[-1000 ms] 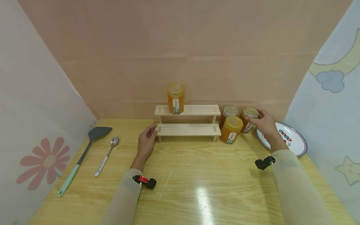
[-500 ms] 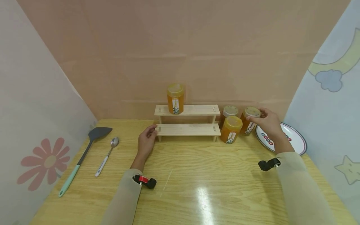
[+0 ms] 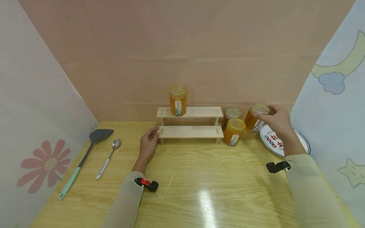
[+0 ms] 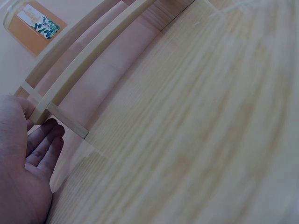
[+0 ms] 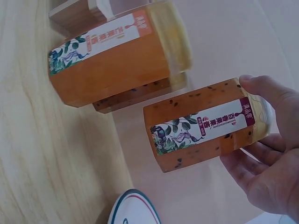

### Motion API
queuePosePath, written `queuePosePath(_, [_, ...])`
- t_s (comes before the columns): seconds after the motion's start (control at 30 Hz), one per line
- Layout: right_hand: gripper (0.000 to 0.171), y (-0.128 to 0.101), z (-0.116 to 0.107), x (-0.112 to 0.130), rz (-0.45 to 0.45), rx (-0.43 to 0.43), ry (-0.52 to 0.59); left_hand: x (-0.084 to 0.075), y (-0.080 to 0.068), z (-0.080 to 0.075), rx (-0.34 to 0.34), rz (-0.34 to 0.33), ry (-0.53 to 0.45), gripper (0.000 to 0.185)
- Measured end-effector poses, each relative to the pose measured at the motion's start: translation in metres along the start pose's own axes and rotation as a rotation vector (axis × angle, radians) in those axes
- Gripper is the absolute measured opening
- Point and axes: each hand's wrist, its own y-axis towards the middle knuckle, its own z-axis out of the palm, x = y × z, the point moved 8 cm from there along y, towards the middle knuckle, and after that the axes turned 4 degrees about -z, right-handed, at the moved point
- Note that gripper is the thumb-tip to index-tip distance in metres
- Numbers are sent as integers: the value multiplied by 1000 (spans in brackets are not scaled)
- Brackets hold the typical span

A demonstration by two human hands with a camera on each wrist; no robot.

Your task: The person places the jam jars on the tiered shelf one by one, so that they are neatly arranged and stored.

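My right hand holds a jar of orange jam with dark seeds by its lid end, thumb on one side and fingers on the other. The jar is tilted and lifted off the table. A second seeded jar stands behind a plain orange jam jar, both right of the two-tier wooden shelf. On the upper tier sits another orange jar, toward its left. My left hand grips the left end of the lower tier; in the left wrist view the board's end lies between its fingers.
A white plate with a dark rim and red print lies at the right, partly under my right forearm. A grey spatula with a mint handle and a spoon lie at the left. A wall covering stands behind the shelf.
My right hand has taken its seeded jar up off the table and a little to the right, away from the other two. The left hand and the shelf have stayed in place.
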Motion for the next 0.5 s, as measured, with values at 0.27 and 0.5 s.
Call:
queuePosePath(0.27, [72,-3,-11,16,8,-20,7,0,0,-1,-5,-14,11,29])
queuePosePath(0.5, [71,-4,-20,29,12,-48,8,0,1,-1,-5,-14,20,29])
